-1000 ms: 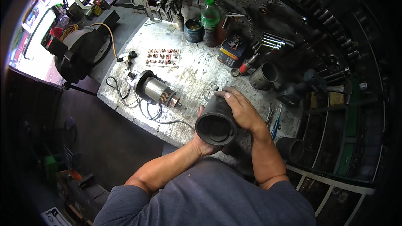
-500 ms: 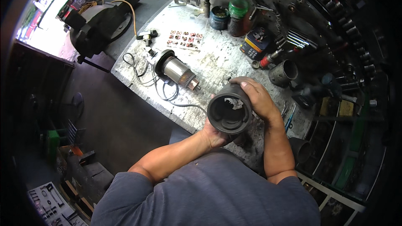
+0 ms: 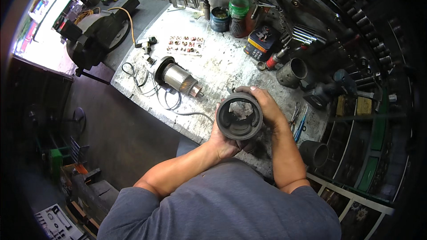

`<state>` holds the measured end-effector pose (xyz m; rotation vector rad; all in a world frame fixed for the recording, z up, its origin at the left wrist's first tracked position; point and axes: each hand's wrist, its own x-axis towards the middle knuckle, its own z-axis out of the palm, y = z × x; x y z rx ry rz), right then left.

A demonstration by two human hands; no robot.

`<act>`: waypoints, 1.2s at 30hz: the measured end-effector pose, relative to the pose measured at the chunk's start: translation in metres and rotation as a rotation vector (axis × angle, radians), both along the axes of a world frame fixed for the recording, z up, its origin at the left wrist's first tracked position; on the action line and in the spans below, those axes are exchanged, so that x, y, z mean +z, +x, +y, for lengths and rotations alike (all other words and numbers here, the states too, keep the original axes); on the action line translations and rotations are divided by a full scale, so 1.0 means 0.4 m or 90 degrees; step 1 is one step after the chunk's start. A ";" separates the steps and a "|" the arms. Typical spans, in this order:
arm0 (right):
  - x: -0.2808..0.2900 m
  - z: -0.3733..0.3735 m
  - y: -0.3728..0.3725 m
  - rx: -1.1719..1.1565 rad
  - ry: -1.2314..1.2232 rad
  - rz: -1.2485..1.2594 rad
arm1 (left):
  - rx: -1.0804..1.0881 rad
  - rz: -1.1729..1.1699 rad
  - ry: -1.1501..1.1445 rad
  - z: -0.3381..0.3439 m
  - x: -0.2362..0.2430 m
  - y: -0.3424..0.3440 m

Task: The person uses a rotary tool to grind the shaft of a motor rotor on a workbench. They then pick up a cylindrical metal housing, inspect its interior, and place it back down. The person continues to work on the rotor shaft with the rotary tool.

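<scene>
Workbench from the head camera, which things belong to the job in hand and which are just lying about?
In hand:
- dark hollow cylinder housing, held by left hand and right hand
- motor armature, lying nearby with wires

Lying about:
- green bottle
- handheld meter
- metal sleeve
- bench vise
- tray of small parts

The hollow cylinder housing is dull dark grey, blackish inside. The armature to its left shows a silver-grey core and a coppery end. Far on the pale, grime-speckled bench stands a green bottle with dark red liquid. The multimeter is orange and black. The person's shirt is grey-blue.
</scene>
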<state>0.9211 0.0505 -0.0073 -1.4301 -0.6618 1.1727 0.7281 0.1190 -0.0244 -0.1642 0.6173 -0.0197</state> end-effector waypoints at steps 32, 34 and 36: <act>0.015 -0.056 -0.070 -0.088 0.103 0.105 | 0.008 0.007 -0.024 -0.014 0.070 -0.006; 0.009 -0.053 -0.071 -0.094 0.105 0.145 | 0.012 -0.064 -0.034 -0.008 0.067 -0.013; 0.007 -0.049 -0.071 -0.127 0.079 0.185 | 0.011 -0.050 -0.042 -0.006 0.054 -0.018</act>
